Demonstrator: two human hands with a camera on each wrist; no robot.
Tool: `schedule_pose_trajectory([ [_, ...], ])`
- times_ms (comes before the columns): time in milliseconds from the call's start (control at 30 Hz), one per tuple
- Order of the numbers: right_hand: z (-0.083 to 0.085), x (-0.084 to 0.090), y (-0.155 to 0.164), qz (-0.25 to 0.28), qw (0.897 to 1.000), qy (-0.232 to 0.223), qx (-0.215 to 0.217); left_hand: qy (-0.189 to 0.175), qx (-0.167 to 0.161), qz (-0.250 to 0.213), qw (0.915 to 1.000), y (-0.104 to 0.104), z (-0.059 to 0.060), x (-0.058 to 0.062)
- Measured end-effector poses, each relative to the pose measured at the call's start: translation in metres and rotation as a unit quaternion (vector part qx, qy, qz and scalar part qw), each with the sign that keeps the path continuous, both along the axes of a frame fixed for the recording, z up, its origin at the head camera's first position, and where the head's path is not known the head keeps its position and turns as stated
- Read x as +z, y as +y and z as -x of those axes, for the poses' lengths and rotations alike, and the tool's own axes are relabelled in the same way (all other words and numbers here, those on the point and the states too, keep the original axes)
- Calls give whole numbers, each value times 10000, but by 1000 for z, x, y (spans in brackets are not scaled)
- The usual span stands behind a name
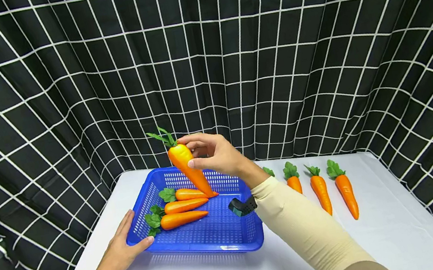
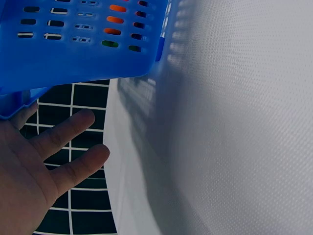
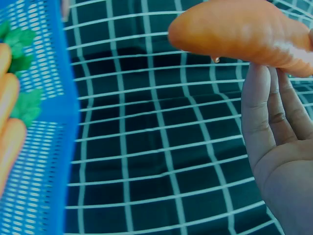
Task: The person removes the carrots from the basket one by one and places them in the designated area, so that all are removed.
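My right hand (image 1: pixel 216 155) pinches an orange carrot (image 1: pixel 183 160) with a green top near its leafy end. The carrot hangs tilted over the blue basket (image 1: pixel 235 246), its tip pointing down toward the back. In the right wrist view the fingers support the carrot (image 3: pixel 239 34) along one side. Three more carrots lie side by side in the basket's left part, among them the front carrot (image 1: pixel 183 219), leaves to the left. At the basket's left front corner is my left hand (image 1: pixel 118 253), thumb at the rim and straight fingers spread along the outside.
On the white table (image 1: pixel 398 219) right of the basket several carrots lie in a row, the rightmost carrot (image 1: pixel 347 194) in full view. My right forearm partly covers the others. A black curtain (image 1: pixel 205 70) with a white grid encloses the table's back and sides.
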State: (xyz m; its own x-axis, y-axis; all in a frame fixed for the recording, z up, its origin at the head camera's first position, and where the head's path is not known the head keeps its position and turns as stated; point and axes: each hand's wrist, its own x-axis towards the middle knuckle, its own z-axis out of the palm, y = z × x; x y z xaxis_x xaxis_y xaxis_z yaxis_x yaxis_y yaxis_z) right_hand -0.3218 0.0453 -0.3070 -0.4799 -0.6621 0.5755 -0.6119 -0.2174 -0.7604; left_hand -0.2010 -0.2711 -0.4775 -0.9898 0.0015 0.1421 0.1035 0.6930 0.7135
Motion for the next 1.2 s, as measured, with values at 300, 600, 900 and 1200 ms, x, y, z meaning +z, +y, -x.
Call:
schedule_pose_trajectory([
  [300, -11, 14, 30, 608, 9980, 171, 5, 5, -8, 111, 9999, -2, -1, 4],
  [600, -22, 13, 68, 947, 9945, -56, -435, 30, -33, 94, 9999, -1, -1, 5],
  [900, -37, 6, 101, 1609, 9863, -45, -358, 35, -58, 83, 9999, 0, 0, 3],
  [1200, -51, 2, 127, 1929, 9783, 203, -723, 9, -8, 95, 10000, 1, -1, 2],
])
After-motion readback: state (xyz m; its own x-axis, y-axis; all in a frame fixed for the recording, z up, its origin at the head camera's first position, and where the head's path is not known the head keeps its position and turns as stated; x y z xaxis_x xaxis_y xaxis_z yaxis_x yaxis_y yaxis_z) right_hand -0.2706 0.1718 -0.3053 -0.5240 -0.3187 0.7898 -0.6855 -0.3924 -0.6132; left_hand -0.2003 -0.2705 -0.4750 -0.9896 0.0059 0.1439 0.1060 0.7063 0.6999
